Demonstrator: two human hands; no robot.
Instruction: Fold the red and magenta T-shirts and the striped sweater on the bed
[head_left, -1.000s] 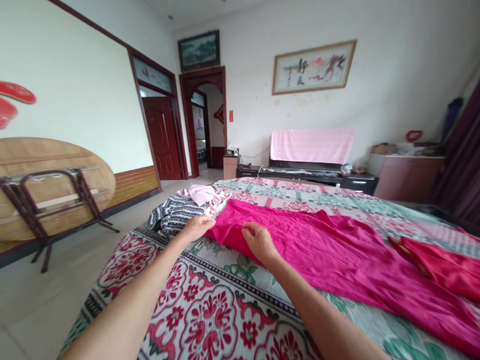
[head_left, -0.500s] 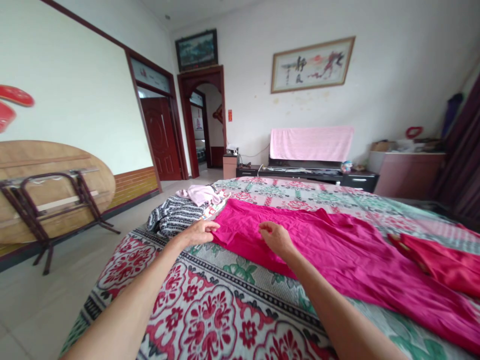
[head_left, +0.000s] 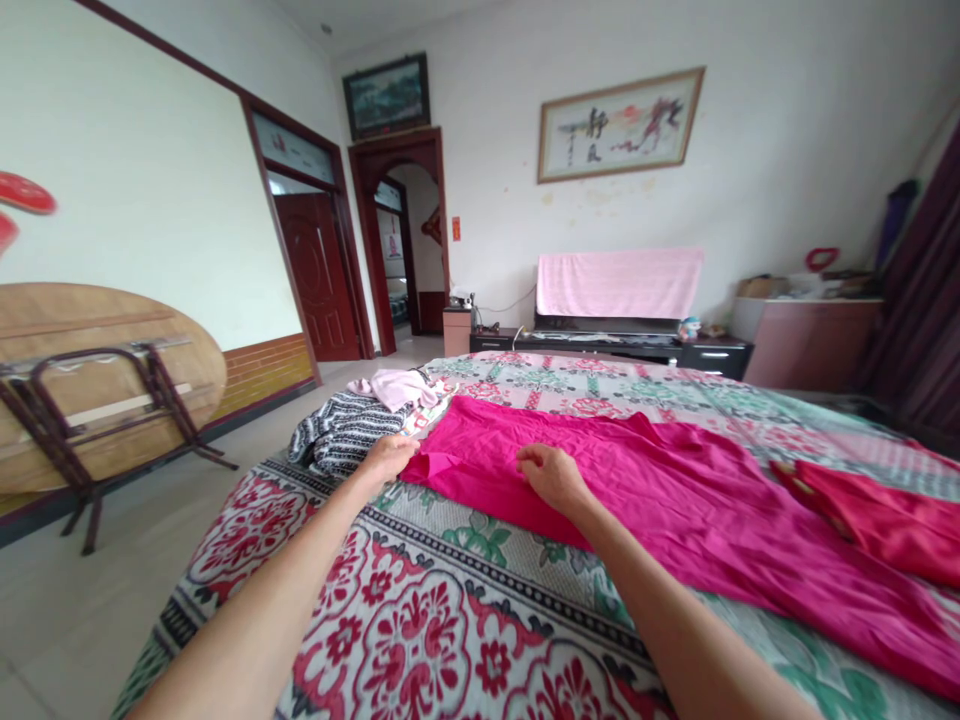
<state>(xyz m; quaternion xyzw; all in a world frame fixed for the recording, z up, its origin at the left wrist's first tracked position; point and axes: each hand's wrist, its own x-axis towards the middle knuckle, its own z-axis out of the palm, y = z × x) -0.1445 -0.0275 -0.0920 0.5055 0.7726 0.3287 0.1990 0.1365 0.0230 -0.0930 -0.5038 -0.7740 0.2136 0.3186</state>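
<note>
A long magenta garment (head_left: 645, 470) lies spread and wrinkled across the bed, running from centre left to the lower right. At its left end my left hand (head_left: 390, 457) is closed, pinching the cloth edge between thumb and fingers. Farther right, my right hand (head_left: 553, 476) rests on the garment with curled fingers closed on the fabric; the fingertips are partly hidden. Close beyond my left hand sits a bundled black-and-white patterned cloth (head_left: 346, 432), with a pale pink cloth (head_left: 394, 388) on top.
Under everything is a bed with a floral cover (head_left: 427, 640). A red garment (head_left: 892, 515) lies at the right. A folded round table (head_left: 112, 375) leans against the left wall. Beyond the bed stand a low black cabinet (head_left: 600, 347) and a pink towel (head_left: 619, 283) draped over a screen.
My left hand has moved slightly left and closed on the garment's edge, drawing that corner outward. My right hand stays in about the same place.
</note>
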